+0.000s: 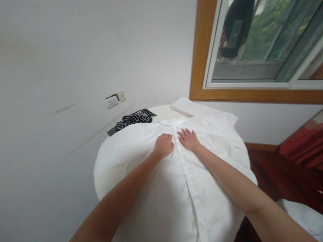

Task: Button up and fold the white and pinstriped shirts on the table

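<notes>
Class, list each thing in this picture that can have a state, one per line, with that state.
White cloth shirt: spread out front up, front closed, lightly creased.
Left hand: palm down on the shirt, fingers slightly bent.
Right hand: palm down on the shirt, fingers spread.
Black, white-striped cloth: bunched up.
Round cream table: largely covered.
White rectangular wall socket: nothing plugged in.
Brown-framed glass window: open or shut unclear.
Red fabric: in folds.

Your left forearm [133,183] and right forearm [227,176] are bare, slim and smooth in outline, narrowing toward bare wrists [157,154]. Your left hand [164,145] and right hand [188,139] are uncovered, with rounded backs and slender fingers [184,131]; the nails are too blurred to describe.
</notes>
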Motion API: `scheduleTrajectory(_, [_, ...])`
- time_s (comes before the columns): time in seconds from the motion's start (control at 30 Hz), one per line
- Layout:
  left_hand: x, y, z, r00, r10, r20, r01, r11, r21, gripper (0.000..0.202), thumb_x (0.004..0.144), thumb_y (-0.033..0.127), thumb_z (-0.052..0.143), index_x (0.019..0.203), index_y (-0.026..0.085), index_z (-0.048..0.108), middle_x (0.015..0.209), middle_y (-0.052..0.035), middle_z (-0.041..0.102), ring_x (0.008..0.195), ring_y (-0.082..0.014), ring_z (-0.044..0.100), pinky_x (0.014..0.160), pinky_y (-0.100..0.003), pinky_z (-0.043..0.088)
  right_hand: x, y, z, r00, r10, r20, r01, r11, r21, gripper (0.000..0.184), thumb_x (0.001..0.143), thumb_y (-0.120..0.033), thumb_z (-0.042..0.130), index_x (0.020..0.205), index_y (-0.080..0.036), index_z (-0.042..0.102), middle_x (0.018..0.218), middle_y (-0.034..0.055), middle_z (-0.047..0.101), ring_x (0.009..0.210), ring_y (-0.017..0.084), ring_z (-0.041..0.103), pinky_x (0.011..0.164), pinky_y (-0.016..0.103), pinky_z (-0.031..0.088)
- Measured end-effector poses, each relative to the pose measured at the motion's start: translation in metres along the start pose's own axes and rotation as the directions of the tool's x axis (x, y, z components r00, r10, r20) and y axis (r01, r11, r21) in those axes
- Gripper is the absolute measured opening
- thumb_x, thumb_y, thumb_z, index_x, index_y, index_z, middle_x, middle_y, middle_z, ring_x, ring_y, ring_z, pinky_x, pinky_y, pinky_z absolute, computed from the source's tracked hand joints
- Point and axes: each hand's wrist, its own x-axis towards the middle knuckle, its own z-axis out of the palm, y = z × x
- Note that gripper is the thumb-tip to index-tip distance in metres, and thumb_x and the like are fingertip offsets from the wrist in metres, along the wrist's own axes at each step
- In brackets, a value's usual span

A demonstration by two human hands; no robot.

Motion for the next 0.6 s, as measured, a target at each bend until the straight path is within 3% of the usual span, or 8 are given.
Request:
scheduleTrajectory(0.13, [0.026,-0.011,0.002,0.995,-0.042,-0.087,0.04,0.999,-0.017,0.037,0.089,0.018,0.04,0.121,0.013,0.058,0.118,-0.0131,0.064,0.112,-0.0242,0.055,0.097,-0.039,0.044,0.0,0.0,-0.002,0.999,-0.005,0.039,0.004,1.0,0.015,0.056,0.097,-0.048,0.017,0.148,-0.028,0.032,0.157,0.006,0.024,0.145,0.028,0.017,0.113,0.055,0.014])
scheduleTrajectory(0.37, [0.027,-0.017,0.036,0.995,-0.083,-0.056,0.081,0.996,-0.025,0.046,0.095,0.031,0.034,0.135,0.016,0.05,0.142,-0.0116,0.049,0.133,-0.0277,0.042,0.109,-0.046,0.034,-0.004,-0.003,-0.004,0.997,0.006,0.073,-0.007,1.0,0.018,0.059,0.096,-0.052,0.017,0.149,-0.029,0.028,0.158,0.0056,0.02,0.145,0.029,0.013,0.112,0.058,0.011])
scheduleTrajectory(0.47, [0.025,-0.016,0.038,0.996,-0.093,-0.01,0.093,0.996,-0.016,0.048,0.095,0.035,0.034,0.137,0.018,0.049,0.144,-0.011,0.046,0.134,-0.0306,0.04,0.11,-0.05,0.032,-0.002,-0.004,-0.009,0.997,0.015,0.076,-0.017,0.999,0.036,0.058,0.095,-0.051,0.023,0.147,-0.027,0.034,0.156,0.008,0.027,0.143,0.03,0.018,0.111,0.058,0.014])
scheduleTrajectory(0.6, [0.024,-0.014,0.036,0.995,-0.104,-0.004,0.104,0.995,-0.01,0.049,0.095,0.036,0.033,0.139,0.02,0.048,0.146,-0.0094,0.045,0.135,-0.0302,0.039,0.111,-0.05,0.031,0.009,-0.008,-0.023,0.994,0.041,0.099,-0.047,0.997,0.054,0.055,0.088,-0.052,0.042,0.137,-0.026,0.047,0.142,0.0117,0.045,0.131,0.032,0.037,0.103,0.057,0.027])
